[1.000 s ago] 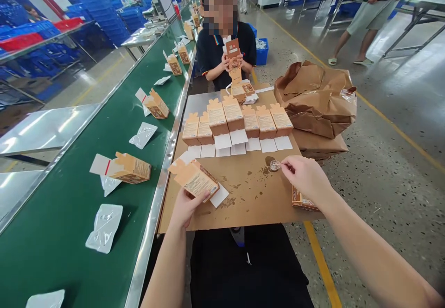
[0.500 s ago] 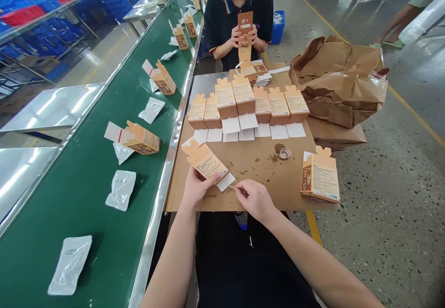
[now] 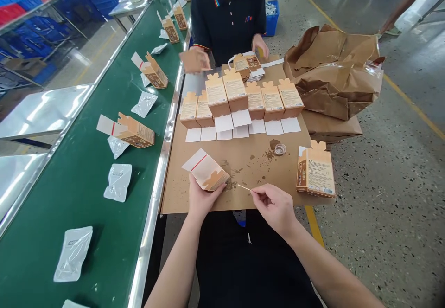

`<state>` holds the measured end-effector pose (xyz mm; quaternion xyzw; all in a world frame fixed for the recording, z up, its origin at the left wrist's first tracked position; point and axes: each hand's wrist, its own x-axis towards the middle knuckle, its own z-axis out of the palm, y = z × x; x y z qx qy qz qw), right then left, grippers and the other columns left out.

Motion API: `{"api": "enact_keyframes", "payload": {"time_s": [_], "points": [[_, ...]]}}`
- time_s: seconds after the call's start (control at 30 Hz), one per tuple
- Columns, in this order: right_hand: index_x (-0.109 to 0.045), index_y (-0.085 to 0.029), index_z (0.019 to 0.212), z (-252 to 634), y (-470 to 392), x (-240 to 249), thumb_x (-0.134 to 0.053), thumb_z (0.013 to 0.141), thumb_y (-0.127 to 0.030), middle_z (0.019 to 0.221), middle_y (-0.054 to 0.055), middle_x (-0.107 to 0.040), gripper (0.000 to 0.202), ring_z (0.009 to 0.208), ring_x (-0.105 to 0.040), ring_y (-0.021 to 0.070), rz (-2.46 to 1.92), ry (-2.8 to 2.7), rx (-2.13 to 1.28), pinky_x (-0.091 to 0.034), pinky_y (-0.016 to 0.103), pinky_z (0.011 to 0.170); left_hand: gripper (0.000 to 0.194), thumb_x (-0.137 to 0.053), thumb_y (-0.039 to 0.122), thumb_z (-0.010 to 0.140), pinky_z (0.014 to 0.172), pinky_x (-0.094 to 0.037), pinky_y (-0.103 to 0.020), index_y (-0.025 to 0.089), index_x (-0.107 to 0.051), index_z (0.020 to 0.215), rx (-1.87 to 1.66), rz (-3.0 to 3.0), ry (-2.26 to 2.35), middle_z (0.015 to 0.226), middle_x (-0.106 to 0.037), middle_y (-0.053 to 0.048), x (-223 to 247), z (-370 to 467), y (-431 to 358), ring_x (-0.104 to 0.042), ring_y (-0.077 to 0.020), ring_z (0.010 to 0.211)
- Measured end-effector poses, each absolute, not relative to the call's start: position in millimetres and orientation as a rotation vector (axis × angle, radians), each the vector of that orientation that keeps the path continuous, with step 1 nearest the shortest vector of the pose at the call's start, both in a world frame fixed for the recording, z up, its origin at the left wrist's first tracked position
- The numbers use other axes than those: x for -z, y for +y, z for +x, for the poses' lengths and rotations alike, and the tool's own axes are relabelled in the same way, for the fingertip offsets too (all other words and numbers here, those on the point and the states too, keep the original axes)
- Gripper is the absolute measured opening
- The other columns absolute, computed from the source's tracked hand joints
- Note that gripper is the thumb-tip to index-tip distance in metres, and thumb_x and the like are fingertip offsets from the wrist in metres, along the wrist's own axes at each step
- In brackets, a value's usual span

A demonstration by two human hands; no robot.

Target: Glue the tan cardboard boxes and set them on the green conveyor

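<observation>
My left hand (image 3: 203, 200) is closed around a small orange-brown carton (image 3: 207, 171) near the front of the cardboard-covered table. The carton is tilted, and its white flap with a red strip points up and to the left. My right hand (image 3: 274, 204) pinches the thin stick of a cotton swab (image 3: 244, 187). The swab's pale tip points left, a little apart from the carton. Brown stains mark the cardboard around a small clear dish (image 3: 280, 149).
Several cartons (image 3: 255, 99) stand across the table, with more (image 3: 316, 169) at its right edge. On the left, a green conveyor belt (image 3: 114, 224) carries cartons and silver pouches (image 3: 117, 182). Crumpled brown paper (image 3: 333, 76) lies at right. Opposite sits a co-worker (image 3: 227, 20).
My left hand has turned the carton, so its flap with the red strip now shows. My right hand has moved right with the swab. The co-worker's carton has moved toward the belt.
</observation>
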<state>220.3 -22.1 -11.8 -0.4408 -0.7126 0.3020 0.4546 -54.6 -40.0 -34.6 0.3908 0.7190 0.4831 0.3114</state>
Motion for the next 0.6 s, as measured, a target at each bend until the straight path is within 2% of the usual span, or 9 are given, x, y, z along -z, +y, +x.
{"api": "enact_keyframes", "payload": {"time_s": [0.1, 0.2, 0.37, 0.53, 0.6], "points": [[-0.086, -0.03, 0.098, 230, -30, 7, -0.076, 0.117, -0.021, 0.082, 0.001, -0.085, 0.023, 0.066, -0.077, 0.0184, -1.129, -1.729, -0.741, -0.07, 0.031, 0.063, 0.086, -0.117, 0.051, 0.067, 0.112, -0.071, -0.057, 0.03, -0.065, 0.132, -1.244, 1.095, 1.991, 0.134, -0.081, -0.013, 37, -49, -41, -0.08, -0.0471, 0.142], [-0.084, -0.031, 0.097, 236, -36, 3, -0.076, 0.116, -0.02, 0.08, 0.0, -0.084, 0.023, 0.063, -0.076, 0.0181, -1.139, -1.706, -0.728, -0.067, 0.031, 0.059, 0.091, -0.117, 0.052, 0.065, 0.115, -0.071, -0.058, 0.03, -0.062, 0.135, -1.212, 1.12, 2.065, 0.138, -0.078, -0.014, 37, -51, -40, -0.078, -0.0481, 0.145], [-0.083, -0.03, 0.096, 240, -42, -4, -0.077, 0.111, -0.012, 0.076, -0.003, -0.082, 0.024, 0.059, -0.074, 0.0171, -1.108, -1.668, -0.7, -0.064, 0.029, 0.056, 0.095, -0.112, 0.058, 0.065, 0.129, -0.065, -0.07, 0.028, -0.056, 0.136, -1.29, 1.05, 2.431, 0.14, -0.073, -0.017, 33, -102, -44, -0.076, -0.0521, 0.148], [-0.085, -0.028, 0.093, 241, -43, -7, -0.078, 0.109, -0.01, 0.075, -0.001, -0.082, 0.025, 0.058, -0.073, 0.0169, -1.093, -1.665, -0.685, -0.063, 0.028, 0.055, 0.103, -0.114, 0.046, 0.059, 0.137, -0.058, -0.079, 0.026, -0.054, 0.139, -1.38, 0.91, 2.63, 0.149, -0.071, -0.021, 31, -149, -49, -0.069, -0.0582, 0.16], [-0.084, -0.027, 0.093, 240, -41, -8, -0.079, 0.108, -0.009, 0.073, -0.001, -0.082, 0.024, 0.056, -0.072, 0.0164, -1.081, -1.675, -0.671, -0.063, 0.027, 0.054, 0.11, -0.117, 0.049, 0.06, 0.137, -0.058, -0.08, 0.025, -0.053, 0.146, -1.461, 0.904, 2.569, 0.155, -0.072, -0.022, 26, -157, -54, -0.07, -0.0574, 0.161]]}}
